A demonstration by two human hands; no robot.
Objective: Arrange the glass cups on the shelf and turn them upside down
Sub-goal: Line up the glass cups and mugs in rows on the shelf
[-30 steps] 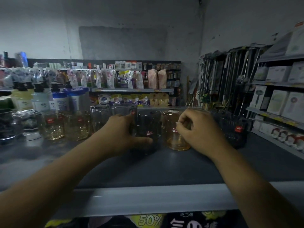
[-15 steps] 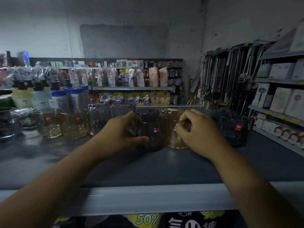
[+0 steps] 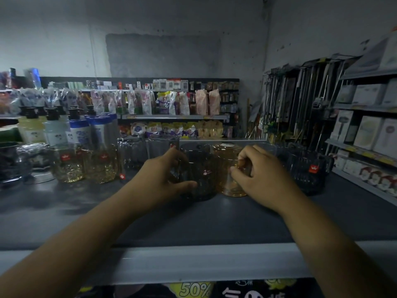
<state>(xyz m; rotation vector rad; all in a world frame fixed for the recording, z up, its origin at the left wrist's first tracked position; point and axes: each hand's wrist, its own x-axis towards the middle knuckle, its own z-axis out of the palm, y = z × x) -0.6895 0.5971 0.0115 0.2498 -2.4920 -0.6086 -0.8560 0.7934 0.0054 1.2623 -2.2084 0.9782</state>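
Observation:
A dark smoky glass cup (image 3: 198,168) stands upside down on the grey shelf (image 3: 193,216), and my left hand (image 3: 159,179) grips its left side, thumb across the front. Right beside it, touching, is an amber glass cup (image 3: 225,166), also upside down. My right hand (image 3: 260,179) holds the amber cup's right side with curled fingers. Two clear cups (image 3: 148,149) stand behind my left hand. Two yellowish patterned cups (image 3: 86,166) with red labels stand further left. A dark cup (image 3: 309,168) with a red label is right of my right hand.
Pump bottles (image 3: 64,127) stand at the back left, next to a glass bowl (image 3: 32,160) and a dark pot (image 3: 8,162). The shelf's white front lip (image 3: 193,263) runs below my arms. Boxed goods (image 3: 369,134) fill shelves on the right; more stocked shelves stand behind.
Both hands stay on the same two cups. The view has shifted slightly, and my left hand's thumb has slid a little along the dark cup's front.

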